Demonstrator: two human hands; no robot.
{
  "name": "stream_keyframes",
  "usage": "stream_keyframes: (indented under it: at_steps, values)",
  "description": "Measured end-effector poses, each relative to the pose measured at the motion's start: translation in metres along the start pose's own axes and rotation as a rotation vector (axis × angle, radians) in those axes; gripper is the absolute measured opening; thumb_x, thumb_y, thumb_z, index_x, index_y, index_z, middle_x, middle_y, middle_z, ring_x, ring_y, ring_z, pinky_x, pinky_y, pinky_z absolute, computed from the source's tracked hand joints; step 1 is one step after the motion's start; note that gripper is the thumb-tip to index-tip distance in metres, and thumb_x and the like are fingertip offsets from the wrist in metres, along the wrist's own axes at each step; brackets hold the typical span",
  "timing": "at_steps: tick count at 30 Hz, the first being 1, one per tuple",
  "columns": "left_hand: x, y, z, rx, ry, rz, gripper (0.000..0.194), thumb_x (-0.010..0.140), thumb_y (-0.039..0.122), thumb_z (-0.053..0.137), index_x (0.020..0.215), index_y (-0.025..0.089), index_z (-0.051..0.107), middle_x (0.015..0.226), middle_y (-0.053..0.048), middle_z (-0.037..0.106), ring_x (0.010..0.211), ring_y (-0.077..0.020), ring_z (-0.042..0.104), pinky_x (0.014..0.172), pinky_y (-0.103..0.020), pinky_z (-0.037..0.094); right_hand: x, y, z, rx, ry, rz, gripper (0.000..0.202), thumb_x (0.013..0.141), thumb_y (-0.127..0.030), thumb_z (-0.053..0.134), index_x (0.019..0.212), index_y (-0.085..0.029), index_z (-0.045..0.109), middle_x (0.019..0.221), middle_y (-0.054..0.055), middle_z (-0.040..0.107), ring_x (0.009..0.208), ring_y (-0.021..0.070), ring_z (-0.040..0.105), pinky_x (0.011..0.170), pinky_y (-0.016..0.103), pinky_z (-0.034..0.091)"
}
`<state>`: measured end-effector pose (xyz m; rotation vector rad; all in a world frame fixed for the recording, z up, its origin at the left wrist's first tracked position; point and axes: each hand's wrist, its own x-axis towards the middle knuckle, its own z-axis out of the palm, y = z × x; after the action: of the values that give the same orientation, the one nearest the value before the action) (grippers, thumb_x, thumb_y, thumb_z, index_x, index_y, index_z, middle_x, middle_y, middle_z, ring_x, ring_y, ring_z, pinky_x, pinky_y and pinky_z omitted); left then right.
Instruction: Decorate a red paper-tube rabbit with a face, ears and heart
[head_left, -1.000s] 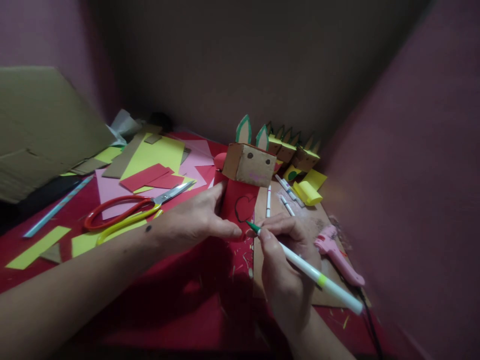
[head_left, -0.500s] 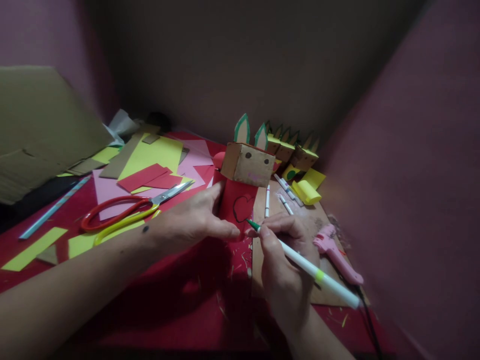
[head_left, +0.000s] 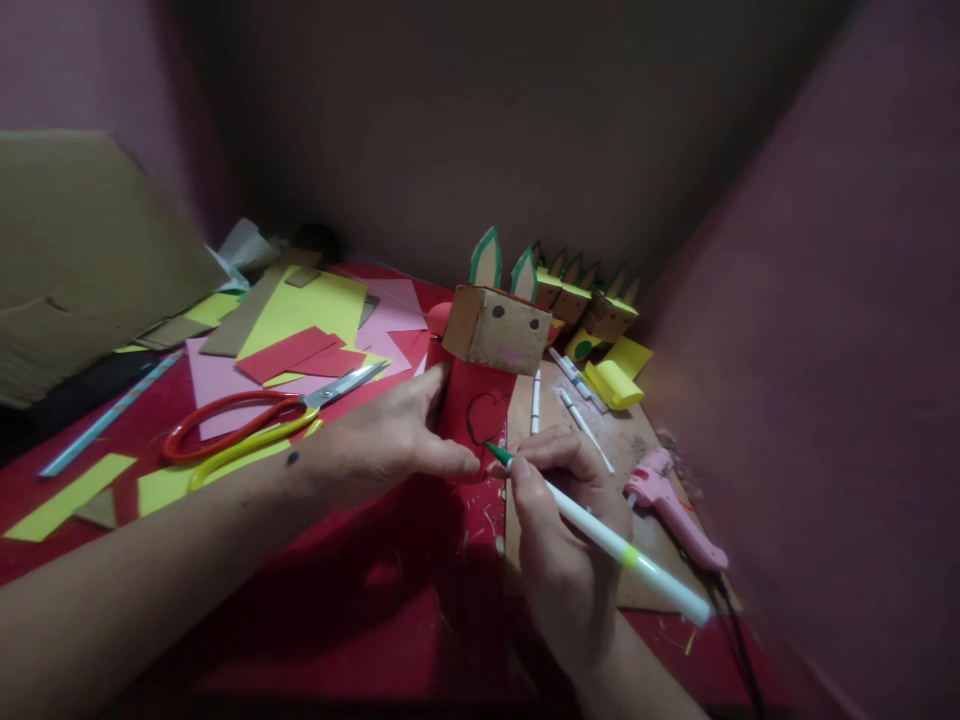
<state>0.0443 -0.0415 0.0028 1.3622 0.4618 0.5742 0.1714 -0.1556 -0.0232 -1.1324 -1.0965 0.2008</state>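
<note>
Red figure [head_left: 480, 378] upright at the bench [head_left: 352, 645], base unclear; left hand [head_left: 401, 430] wraps its body. Right hand [head_left: 562, 545] pinches marker [head_left: 600, 530]; tip slid left towards heart outline's [head_left: 469, 415] lower point, probably closing it.

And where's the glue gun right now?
In the head view, the glue gun lies on the right, on the brown board, just right of the right hand.

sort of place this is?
Likely an indoor craft table: scissors among cut paper, a pink glue gun, and the right hand holding a marker to a box-headed figure.
</note>
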Motion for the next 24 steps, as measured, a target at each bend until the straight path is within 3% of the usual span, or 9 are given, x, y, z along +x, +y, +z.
stream_keyframes:
  at_steps: [9,15,20,24]
  values:
    - [-0.001,-0.004,-0.003,0.014,-0.007,-0.012,0.062,0.065,0.018,0.092,0.119,0.019,0.062,0.096,0.0,0.073,0.093,-0.0235,0.066,0.076,-0.032,0.052,-0.002,-0.002,0.001,0.051,-0.011,0.048,0.016,0.088,-0.016,0.065,0.078,-0.024,0.057,0.065,-0.008,0.049,0.051,0.009,0.044,0.048,0.023,0.038]
    - [0.001,-0.003,-0.01,0.064,-0.077,0.011,0.057,0.069,0.023,0.093,0.117,0.021,0.063,0.087,0.003,0.067,0.085,-0.0218,0.066,0.07,-0.03,0.05,-0.002,0.01,-0.006,0.184,-0.016,-0.054,0.013,0.092,-0.014,0.064,0.085,-0.025,0.063,0.078,-0.003,0.063,0.07,0.0144,0.063,0.063,0.026,0.054]
    - [0.01,-0.012,-0.019,0.036,-0.103,0.046,0.059,0.063,0.024,0.095,0.113,0.02,0.064,0.087,0.0,0.069,0.084,-0.0233,0.063,0.07,-0.031,0.049,0.009,0.011,-0.017,0.316,-0.064,0.022,0.013,0.092,-0.015,0.064,0.088,-0.027,0.069,0.085,-0.001,0.068,0.082,0.0167,0.065,0.073,0.031,0.052]
    - [0.016,-0.017,-0.024,0.05,-0.106,0.085,0.057,0.059,0.021,0.095,0.109,0.018,0.068,0.086,-0.002,0.069,0.079,-0.0215,0.058,0.066,-0.031,0.045,0.029,0.008,-0.025,0.403,-0.136,0.036,0.012,0.087,-0.016,0.068,0.079,-0.025,0.068,0.076,-0.003,0.064,0.073,0.0156,0.061,0.069,0.031,0.049]
